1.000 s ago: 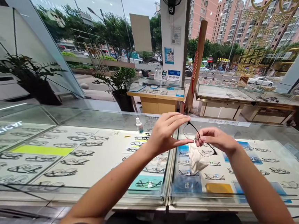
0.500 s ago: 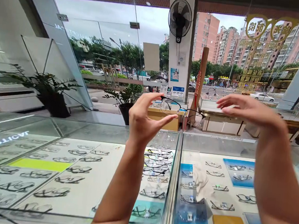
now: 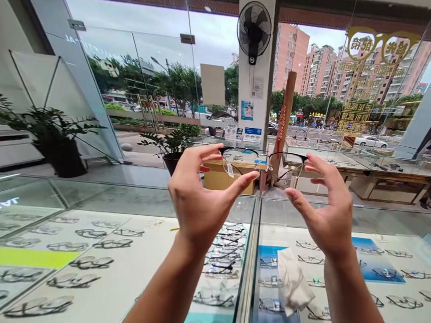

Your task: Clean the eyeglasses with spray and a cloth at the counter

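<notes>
A pair of eyeglasses [image 3: 263, 158] with dark upper rims and clear lenses is held up above the glass counter, its front facing me nearly level. A small white tag shows near the left lens. My left hand [image 3: 203, 190] grips the left end by the hinge with its fingertips, the thumb reaching below the left lens. At the opposite end, my right hand [image 3: 327, 204] has its fingertips on the right hinge, and its thumb points in under the right lens. Beneath the hands, a pale crumpled cloth [image 3: 292, 284] lies over the right-hand case.
Glass display cases [image 3: 249, 285] with rows of eyeglasses stretch below both forearms. Beyond them are potted plants [image 3: 61, 138], a wooden post [image 3: 284, 122], another display counter [image 3: 391, 182] and a wall fan [image 3: 254, 31] on a pillar. Large windows face a street.
My right hand has come in leftward and down to the right end of the eyeglasses. The eyeglasses have turned from slanted to nearly level and face me. The view has shifted slightly.
</notes>
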Motion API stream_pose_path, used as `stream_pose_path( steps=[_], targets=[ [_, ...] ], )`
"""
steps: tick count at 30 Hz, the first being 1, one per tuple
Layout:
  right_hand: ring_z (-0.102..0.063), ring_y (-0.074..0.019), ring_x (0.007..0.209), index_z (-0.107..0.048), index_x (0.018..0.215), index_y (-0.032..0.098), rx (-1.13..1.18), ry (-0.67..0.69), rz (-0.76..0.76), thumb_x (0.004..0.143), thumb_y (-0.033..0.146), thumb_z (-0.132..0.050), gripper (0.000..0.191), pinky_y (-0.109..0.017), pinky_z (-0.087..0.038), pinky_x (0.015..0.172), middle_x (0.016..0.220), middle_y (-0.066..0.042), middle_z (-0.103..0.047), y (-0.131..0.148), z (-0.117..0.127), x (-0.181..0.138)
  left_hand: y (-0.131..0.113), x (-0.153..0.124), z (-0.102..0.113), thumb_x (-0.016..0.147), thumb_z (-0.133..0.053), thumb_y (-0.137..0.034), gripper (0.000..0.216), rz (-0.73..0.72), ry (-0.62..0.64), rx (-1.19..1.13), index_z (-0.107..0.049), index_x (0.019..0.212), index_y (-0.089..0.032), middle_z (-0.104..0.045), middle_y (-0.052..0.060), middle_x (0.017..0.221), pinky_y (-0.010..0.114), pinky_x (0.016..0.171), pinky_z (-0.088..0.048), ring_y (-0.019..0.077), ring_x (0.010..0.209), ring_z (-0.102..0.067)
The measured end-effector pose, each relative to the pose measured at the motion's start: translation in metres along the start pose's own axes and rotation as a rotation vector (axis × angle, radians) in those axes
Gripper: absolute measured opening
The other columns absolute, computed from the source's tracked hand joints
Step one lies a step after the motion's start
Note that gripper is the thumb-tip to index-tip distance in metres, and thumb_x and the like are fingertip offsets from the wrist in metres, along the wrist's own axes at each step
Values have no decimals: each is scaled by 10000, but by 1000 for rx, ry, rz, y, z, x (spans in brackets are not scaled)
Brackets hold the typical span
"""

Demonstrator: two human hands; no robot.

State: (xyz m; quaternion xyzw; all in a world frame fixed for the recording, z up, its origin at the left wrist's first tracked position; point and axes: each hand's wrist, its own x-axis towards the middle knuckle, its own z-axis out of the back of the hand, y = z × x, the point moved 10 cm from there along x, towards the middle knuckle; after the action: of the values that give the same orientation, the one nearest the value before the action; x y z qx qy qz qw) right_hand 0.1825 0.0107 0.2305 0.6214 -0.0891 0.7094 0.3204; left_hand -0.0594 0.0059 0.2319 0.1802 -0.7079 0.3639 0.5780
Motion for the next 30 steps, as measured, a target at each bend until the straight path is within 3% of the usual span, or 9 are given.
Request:
stream_pose_path(
  steps=[10, 18, 23, 30],
  targets=[
    [-700, -244, 997, -678, 1258, 291, -65, -76, -38, 915, 499, -741, 406, -437, -597, 889, 1142, -59, -735, -1, 10, 2, 1, -4, -13, 740, -893, -565, 594, 41, 67, -21, -690, 1169, -208, -737, 58, 1045, 361, 826, -600, 233, 966, -734],
    [-706, -243, 1003, -679, 1237, 285, -77, -61, -65, 937, 510, -705, 376, -434, -600, 878, 1130, -60, -741, -7, 9, 5, 17, 6, -25, 808, -832, -578, 494, 64, 225, -180, -742, 1157, -240, -772, 70, 1079, 351, 822, -647, 225, 933, -761],
    [-709, -239, 970, -691, 1222, 286, -110, -63, -31, 946, 490, -700, 344, -433, -605, 869, 1100, -55, -741, -2, 8, 5, 31, 8, -32, 799, -847, -557, 511, 101, 254, -255, -756, 1175, -223, -764, 79, 1108, 319, 813, -654, 212, 937, -774],
    [-707, -247, 973, -696, 1229, 279, -123, -79, -19, 934, 473, -719, 354, -460, -607, 882, 1099, -57, -737, 2, 12, 2, 31, 7, -32, 799, -866, -511, 496, 94, 245, -274, -770, 1198, -232, -769, 80, 1106, 314, 819, -647, 212, 996, -762]
  ],
)
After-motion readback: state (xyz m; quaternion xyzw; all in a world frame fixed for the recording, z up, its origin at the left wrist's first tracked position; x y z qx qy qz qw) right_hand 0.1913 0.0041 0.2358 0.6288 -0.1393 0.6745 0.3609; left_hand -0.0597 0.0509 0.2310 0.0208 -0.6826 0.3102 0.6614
